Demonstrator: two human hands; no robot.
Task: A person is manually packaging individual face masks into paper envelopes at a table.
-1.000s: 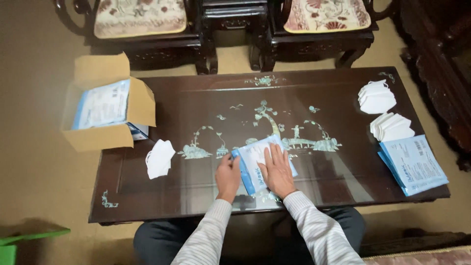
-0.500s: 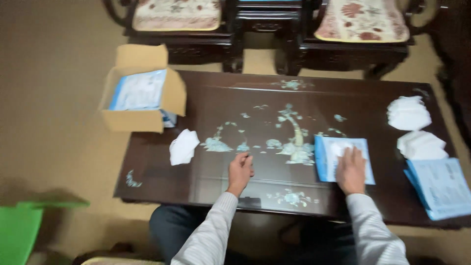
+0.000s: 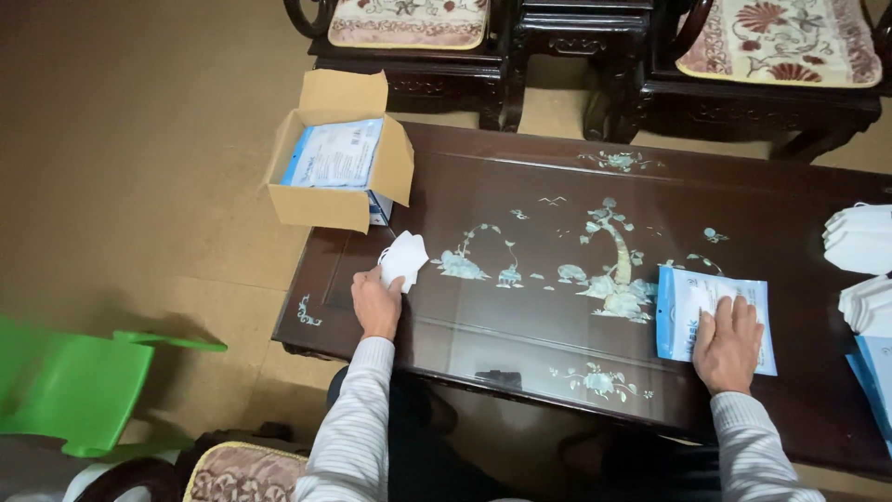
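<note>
Two hands work well apart on the dark table (image 3: 557, 307): the left hand (image 3: 375, 305) pinches a white mask (image 3: 404, 259) near the cardboard box (image 3: 336, 167), while the right hand (image 3: 728, 342) lies spread flat on a blue packet (image 3: 688, 296). Gripping the mask by its edge would probably keep it clean.

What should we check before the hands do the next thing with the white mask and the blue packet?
1. Left hand on the white mask: ok, fingers touch its edge.
2. Right hand on the blue packet: ok, lying flat on it.
3. Packet fully on the dark table: ok.
4. Cardboard box open: ok, though it overhangs the table corner.
5. Mask stacks within reach: cannot tell.
</note>
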